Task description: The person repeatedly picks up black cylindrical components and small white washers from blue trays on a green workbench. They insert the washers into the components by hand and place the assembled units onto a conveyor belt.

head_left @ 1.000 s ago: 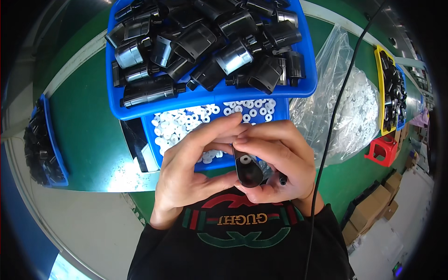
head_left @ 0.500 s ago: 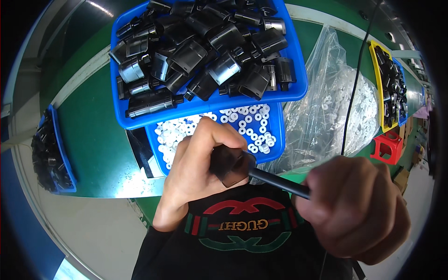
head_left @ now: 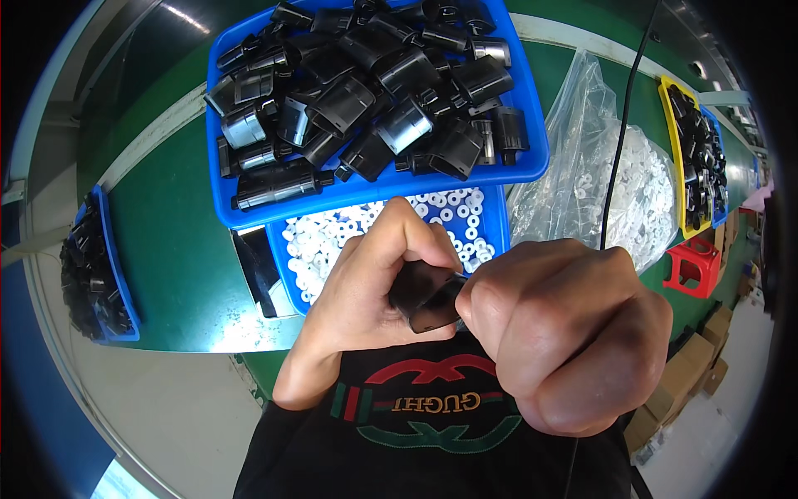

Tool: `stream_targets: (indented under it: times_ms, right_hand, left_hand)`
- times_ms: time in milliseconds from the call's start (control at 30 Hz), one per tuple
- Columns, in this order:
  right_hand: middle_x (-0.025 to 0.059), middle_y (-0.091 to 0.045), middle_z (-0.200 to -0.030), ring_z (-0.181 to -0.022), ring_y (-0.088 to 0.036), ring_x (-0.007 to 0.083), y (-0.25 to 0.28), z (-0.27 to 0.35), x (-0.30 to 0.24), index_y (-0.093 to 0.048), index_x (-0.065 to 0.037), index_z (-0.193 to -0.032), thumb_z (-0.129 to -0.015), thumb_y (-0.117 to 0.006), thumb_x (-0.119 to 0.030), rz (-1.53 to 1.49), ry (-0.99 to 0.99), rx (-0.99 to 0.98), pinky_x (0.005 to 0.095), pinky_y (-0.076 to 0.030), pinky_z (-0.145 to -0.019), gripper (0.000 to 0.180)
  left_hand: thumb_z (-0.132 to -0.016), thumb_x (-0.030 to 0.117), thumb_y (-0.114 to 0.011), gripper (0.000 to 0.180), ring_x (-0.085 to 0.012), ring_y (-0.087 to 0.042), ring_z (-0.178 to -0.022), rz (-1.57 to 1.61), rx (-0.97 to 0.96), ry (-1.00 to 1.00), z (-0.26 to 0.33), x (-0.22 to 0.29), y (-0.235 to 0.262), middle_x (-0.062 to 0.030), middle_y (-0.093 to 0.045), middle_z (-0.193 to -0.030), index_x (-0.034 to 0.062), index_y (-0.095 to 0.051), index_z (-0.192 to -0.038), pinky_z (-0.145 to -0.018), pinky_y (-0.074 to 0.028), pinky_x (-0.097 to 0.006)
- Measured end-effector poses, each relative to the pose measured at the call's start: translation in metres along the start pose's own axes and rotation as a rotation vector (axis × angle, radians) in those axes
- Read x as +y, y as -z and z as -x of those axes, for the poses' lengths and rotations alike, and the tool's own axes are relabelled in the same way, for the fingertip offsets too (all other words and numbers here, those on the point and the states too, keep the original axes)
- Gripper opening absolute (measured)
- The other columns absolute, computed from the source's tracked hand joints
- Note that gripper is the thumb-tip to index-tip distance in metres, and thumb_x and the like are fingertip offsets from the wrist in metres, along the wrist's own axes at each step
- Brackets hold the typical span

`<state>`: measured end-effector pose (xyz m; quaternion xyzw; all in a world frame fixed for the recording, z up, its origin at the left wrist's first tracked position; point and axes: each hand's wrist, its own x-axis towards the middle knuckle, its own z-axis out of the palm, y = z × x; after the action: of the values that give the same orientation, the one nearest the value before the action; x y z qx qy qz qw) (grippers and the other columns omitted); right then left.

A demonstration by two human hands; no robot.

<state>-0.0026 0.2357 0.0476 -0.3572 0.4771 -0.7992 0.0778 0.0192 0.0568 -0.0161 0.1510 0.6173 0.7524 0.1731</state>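
Note:
My left hand (head_left: pixel 357 279) is wrapped round a dark, glossy black plastic housing (head_left: pixel 426 298), above the front of the bench and near my chest. It looks like the black housings (head_left: pixel 341 104) heaped in the large blue bin (head_left: pixel 374 193). My right hand (head_left: pixel 573 333) is a closed fist right up against the housing's right end. The black rod seen in its grip a moment ago is now hidden by the fist. Behind my left hand, white ring-shaped washers (head_left: pixel 328 241) lie in a smaller blue tray (head_left: pixel 497 229), partly under the bin.
A clear plastic bag (head_left: pixel 636 183) of white washers lies right of the bin. More black parts fill a blue bin (head_left: pixel 116 266) at far left and a yellow bin (head_left: pixel 675 158) at far right. A red stool (head_left: pixel 694 266) stands below. A black cable (head_left: pixel 623 125) hangs at right.
My right fist has moved left along the rod to the housing, and the rod between them no longer shows. My left hand keeps its hold, shifted slightly right.

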Motion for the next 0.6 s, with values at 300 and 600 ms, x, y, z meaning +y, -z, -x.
stream_targets:
  times_ms: [300,600]
  right_hand:
    - [0.0040,-0.049,-0.064,-0.052,-0.046,0.0127,-0.006,0.015,0.036,-0.057,-0.006,-0.068,-0.070,-0.062,-0.009,0.246,0.020,0.224,0.0266,-0.034,-0.043,0.007]
    - [0.0011,-0.045,-0.063,-0.052,-0.046,0.0107,-0.008,0.020,-0.004,-0.056,-0.008,-0.067,-0.065,-0.064,-0.012,0.243,0.401,0.300,0.0260,-0.035,-0.044,0.009]
  left_hand:
    - [-0.071,0.008,-0.084,0.048,-0.0191,-0.064,-0.072,-0.214,-0.040,-0.052,-0.008,0.001,0.005,-0.0073,-0.062,-0.084,0.0075,-0.043,-0.097,-0.064,-0.050,-0.030]
    - [-0.063,-0.012,-0.071,0.047,-0.0051,-0.049,-0.058,-0.171,0.029,-0.171,-0.004,0.011,0.028,-0.0019,-0.059,-0.074,0.0063,-0.044,-0.096,-0.054,-0.039,-0.018]
